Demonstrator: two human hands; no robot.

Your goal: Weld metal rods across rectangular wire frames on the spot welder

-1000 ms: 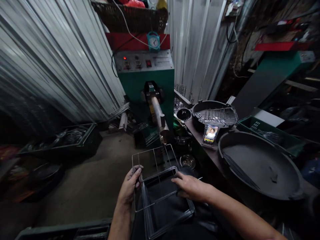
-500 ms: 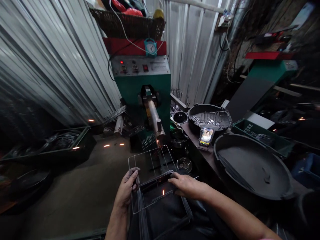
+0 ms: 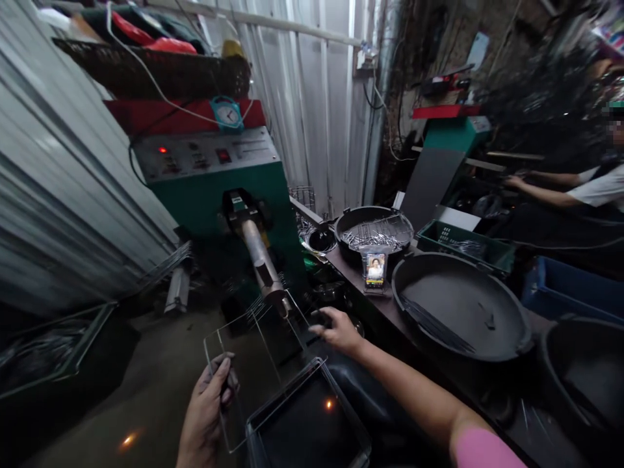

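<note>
Machine (image 3: 195, 208): green, red-topped, standing ahead of you; a thick metal rod (image 3: 258, 253) juts from its front toward you.

Pan (image 3: 468, 292): wide, dark, off to your right, dark strips lying inside.

Stack (image 3: 284, 392): rectangular wire frames, nested, low and close to you. Likely heavier than a single piece and apt to tangle; lift one by its outer rim.

Frame (image 3: 267, 346): one piece, thin bare wire, open rectangle with inner wires. Held aslant beyond the stack, far edge at the rod's tip; contact there cannot be told. Should be light and springy, stiff along each wire but easily bent or twisted across the middle; smooth, so may turn in a loose pinch. Best hold: the outer side wires, one each side, well clear of the tip, which may be hot.

Left hand (image 3: 209, 390): yours, closed, thumb and curled fingers pinching the frame's left side.

Right hand (image 3: 336, 331): yours, half curled, beside the frame's right side; whether it grips anything, you cannot tell.

Sparks (image 3: 329, 404): small, bright orange, one over the stack.
</note>
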